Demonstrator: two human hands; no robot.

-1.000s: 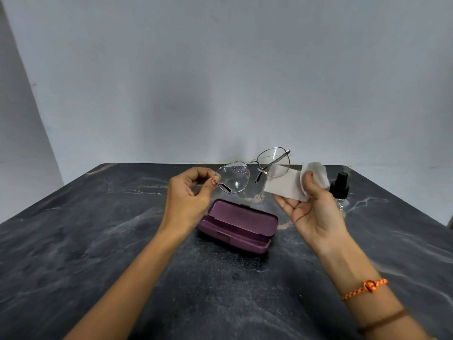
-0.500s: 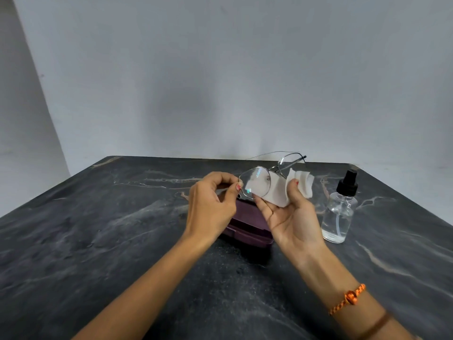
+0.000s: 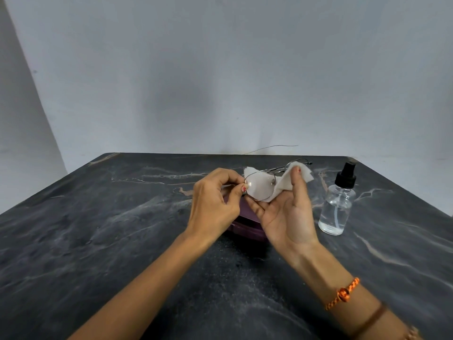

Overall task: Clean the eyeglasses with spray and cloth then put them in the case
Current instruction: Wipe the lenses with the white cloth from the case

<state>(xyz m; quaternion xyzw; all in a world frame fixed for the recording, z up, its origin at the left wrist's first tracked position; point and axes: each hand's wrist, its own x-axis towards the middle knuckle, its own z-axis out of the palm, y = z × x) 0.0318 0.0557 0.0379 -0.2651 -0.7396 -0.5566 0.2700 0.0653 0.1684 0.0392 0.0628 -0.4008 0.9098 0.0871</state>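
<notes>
Thin metal-framed eyeglasses are held above the table centre. My left hand pinches the frame at the near lens's left rim with thumb and fingertips. My right hand, palm up, holds a white cloth under and behind that lens, the thumb pressing the cloth's upper edge. The far lens and one temple stick out past the cloth. A purple glasses case lies on the table below both hands, mostly hidden. A clear spray bottle with a black pump top stands to the right.
The dark marbled table spreads wide on all sides, with a pale wall right behind its far edge. An orange braided bracelet and a brown band sit on the right wrist.
The glasses and both hands have come lower and closer together over the case. The cloth has slid behind the near lens, which now lies against it.
</notes>
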